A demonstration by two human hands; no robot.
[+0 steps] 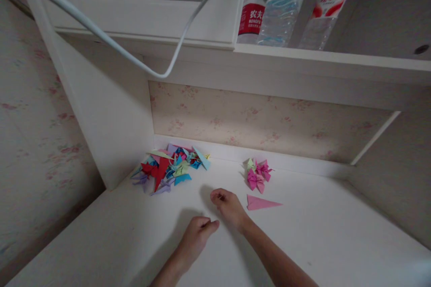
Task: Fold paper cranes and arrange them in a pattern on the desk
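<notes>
Over the white desk [303, 237], my left hand [197, 235] is closed, fingers curled under and thumb stretched to the right. My right hand [229, 206] is a little farther away, its fingers curled in toward the thumb. No paper shows in either hand, and the two hands do not touch. Just right of my right hand lies a flat pink folded-paper triangle [261, 202], its long tip pointing right. Behind it is a small cluster of pink and pale green origami pieces [258, 174]. A bigger heap of many-coloured origami pieces [168, 168] sits at the back left.
A shelf [319, 56] overhangs the desk's back, with several plastic bottles [281, 9] standing on it. A thick pale cable [111, 45] loops down at the upper left. Side panels [107, 112] and the flowered back wall [252, 119] bound the desk.
</notes>
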